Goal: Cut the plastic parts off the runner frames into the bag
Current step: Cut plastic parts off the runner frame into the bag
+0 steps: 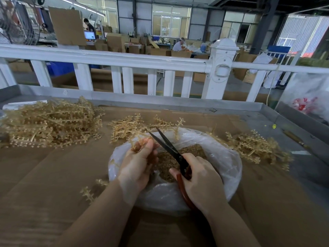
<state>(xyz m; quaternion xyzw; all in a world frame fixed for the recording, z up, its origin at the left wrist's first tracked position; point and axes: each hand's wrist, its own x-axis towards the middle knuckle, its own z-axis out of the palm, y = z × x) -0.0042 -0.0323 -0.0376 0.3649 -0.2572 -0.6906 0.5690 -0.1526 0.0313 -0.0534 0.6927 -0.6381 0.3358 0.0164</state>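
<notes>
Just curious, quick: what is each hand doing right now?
Left hand: grips a tan plastic runner frame.
Right hand: grips red-handled black scissors, blades open.

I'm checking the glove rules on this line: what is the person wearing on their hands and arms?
Nothing shows on either. The left hand and right hand are bare, with no gloves, rings or watch in view. Both forearms are bare down to the frame's bottom edge, so no sleeve shows.

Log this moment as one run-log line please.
step: cutting | left hand: holds runner frame | right hand: scissors open | bag: under hands, holds cut parts
</notes>
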